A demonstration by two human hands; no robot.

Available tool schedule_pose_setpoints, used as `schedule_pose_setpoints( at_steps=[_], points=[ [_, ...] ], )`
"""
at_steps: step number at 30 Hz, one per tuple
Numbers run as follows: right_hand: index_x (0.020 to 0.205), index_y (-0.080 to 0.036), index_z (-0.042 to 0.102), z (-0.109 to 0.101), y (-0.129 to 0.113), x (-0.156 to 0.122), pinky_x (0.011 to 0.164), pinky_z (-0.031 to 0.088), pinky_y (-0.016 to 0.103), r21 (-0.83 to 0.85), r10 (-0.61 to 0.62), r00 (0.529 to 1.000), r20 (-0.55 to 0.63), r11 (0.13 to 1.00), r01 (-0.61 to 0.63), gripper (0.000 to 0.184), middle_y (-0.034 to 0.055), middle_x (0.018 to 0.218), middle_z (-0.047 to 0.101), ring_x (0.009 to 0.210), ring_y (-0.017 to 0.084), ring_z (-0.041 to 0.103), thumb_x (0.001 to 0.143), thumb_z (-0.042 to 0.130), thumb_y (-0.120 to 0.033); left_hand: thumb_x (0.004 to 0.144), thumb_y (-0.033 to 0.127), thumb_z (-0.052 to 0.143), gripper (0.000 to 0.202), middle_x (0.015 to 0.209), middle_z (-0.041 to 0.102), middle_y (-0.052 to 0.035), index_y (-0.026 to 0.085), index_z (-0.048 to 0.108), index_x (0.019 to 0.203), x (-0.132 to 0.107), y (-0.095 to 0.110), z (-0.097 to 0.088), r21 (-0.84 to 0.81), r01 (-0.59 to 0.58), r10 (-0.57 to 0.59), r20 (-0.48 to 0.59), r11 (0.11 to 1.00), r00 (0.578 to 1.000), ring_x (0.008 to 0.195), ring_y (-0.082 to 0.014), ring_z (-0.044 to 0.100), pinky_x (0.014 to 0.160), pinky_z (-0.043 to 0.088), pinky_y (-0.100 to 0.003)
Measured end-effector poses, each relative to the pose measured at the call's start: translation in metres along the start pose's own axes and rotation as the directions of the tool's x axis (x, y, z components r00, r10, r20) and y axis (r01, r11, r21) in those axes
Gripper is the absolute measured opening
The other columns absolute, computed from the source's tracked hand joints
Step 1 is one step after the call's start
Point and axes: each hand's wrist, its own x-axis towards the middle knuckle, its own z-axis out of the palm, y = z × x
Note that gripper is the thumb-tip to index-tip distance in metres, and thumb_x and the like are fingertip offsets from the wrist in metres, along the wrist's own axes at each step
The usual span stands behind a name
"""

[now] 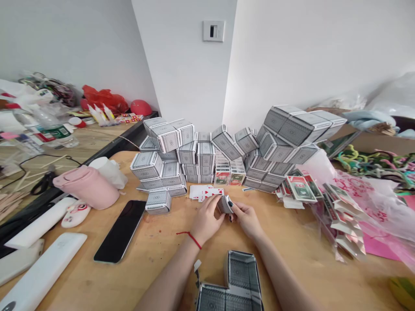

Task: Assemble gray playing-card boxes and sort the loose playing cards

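My left hand (205,219) and my right hand (247,217) meet at the middle of the wooden table (155,259), both closed round one small grey patterned card box (224,204). A red string circles my left wrist. Loose playing cards (203,191) lie face up just beyond my hands. Behind them rises a pile of several grey patterned card boxes (201,157), with a second taller heap (292,134) to the right. A folded grey box piece (238,280) sits near my forearms at the front edge.
A black phone (121,231) lies left of my hands, beside a pink roll (89,185) and white cases (42,268). Flat printed box blanks (337,207) and a pink plastic bag (382,207) fill the right. A cluttered second table (48,142) stands at left.
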Motion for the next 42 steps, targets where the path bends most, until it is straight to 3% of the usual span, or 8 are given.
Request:
schedule_pose_setpoints(
  at_steps=[4, 19, 24, 27, 42],
  points=[
    [0.074, -0.015, 0.063, 0.000, -0.001, 0.000, 0.043, 0.029, 0.021, -0.051, -0.026, 0.999, -0.031, 0.998, 0.024, 0.036, -0.0041, 0.042, 0.046, 0.039, 0.008, 0.038, 0.071, 0.054, -0.049, 0.070, 0.016, 0.055, 0.052, 0.119, 0.050, -0.0075, 0.021, 0.040, 0.119, 0.000, 0.001, 0.000, -0.004, 0.002, -0.002, 0.010, 1.000, 1.000, 0.112, -0.0208, 0.044, 0.095, 0.038, -0.040],
    [0.073, -0.014, 0.063, 0.007, -0.002, -0.005, 0.039, 0.036, 0.023, -0.185, -0.114, 0.977, -0.181, 0.979, 0.080, 0.040, -0.0017, 0.040, 0.048, 0.035, 0.011, 0.043, 0.073, 0.049, -0.052, 0.070, 0.014, 0.054, 0.052, 0.119, 0.049, -0.0072, 0.022, 0.039, 0.119, 0.001, 0.003, 0.001, -0.022, 0.000, 0.001, 0.032, 1.000, 0.999, 0.113, -0.0216, 0.043, 0.095, 0.038, -0.043],
    [0.104, -0.016, 0.057, 0.009, 0.000, -0.009, 0.048, 0.044, 0.026, -0.170, -0.179, 0.973, -0.146, 0.973, 0.154, 0.039, 0.0009, 0.058, 0.059, 0.046, 0.013, 0.052, 0.076, 0.050, -0.042, 0.072, 0.016, 0.053, 0.052, 0.122, 0.047, -0.0081, 0.021, 0.038, 0.121, 0.001, 0.003, 0.002, -0.015, 0.014, -0.013, 0.018, 1.000, 1.000, 0.115, -0.0215, 0.041, 0.097, 0.037, -0.044],
    [0.113, -0.018, 0.052, 0.010, 0.006, -0.009, 0.051, 0.047, 0.028, -0.192, -0.203, 0.971, -0.130, 0.965, 0.176, 0.045, 0.0020, 0.067, 0.062, 0.049, 0.014, 0.055, 0.072, 0.056, -0.037, 0.071, 0.016, 0.054, 0.053, 0.121, 0.047, -0.0081, 0.022, 0.039, 0.121, 0.001, 0.002, 0.001, -0.015, 0.012, -0.012, 0.006, 1.000, 1.000, 0.114, -0.0222, 0.042, 0.096, 0.037, -0.045],
    [0.109, -0.018, 0.057, 0.007, 0.013, -0.010, 0.050, 0.049, 0.028, -0.312, -0.242, 0.961, -0.132, 0.931, 0.191, 0.041, 0.0009, 0.060, 0.063, 0.046, 0.015, 0.056, 0.072, 0.055, -0.034, 0.068, 0.018, 0.057, 0.053, 0.120, 0.048, -0.0077, 0.022, 0.042, 0.119, -0.001, -0.002, 0.004, -0.025, 0.022, -0.021, 0.020, 0.999, 1.000, 0.113, -0.0222, 0.044, 0.096, 0.038, -0.042]
  ],
)
